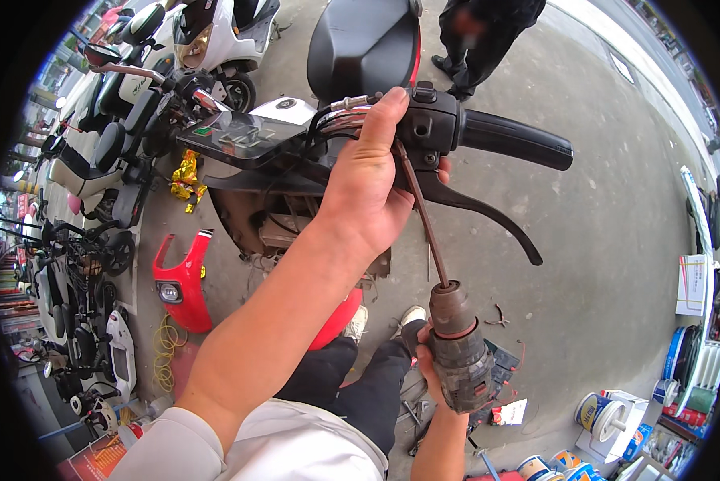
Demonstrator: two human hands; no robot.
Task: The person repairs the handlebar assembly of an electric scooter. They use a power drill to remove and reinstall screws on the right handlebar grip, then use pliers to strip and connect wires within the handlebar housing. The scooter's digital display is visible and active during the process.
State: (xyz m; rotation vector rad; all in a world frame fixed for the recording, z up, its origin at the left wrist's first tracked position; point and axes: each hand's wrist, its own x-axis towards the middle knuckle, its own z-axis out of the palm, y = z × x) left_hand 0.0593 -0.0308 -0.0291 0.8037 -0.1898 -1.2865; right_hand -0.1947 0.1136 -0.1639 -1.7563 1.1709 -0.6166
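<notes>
My left hand [362, 180] is wrapped round the black switch housing [426, 120] on a scooter's handlebar, thumb up along its left side. To the right of the housing extend a black rubber grip [516, 139] and a curved black brake lever [488, 210]. In my right hand [430, 370] is a worn cordless drill [460, 353], pointed up and away from me. Its long screwdriver bit [426, 215] reaches the housing's lower left edge, beside my left fingers. Whether the tip sits in a screw I cannot tell. Bare cables [332, 120] run left from the housing.
Left of the handlebar is the dashboard display [244, 138], above an opened scooter front. A red body panel with a headlight [185, 280] lies on the floor at left. Parked scooters [111, 148] line the left side. A person [484, 40] stands beyond; wire spools [600, 417] stand at lower right.
</notes>
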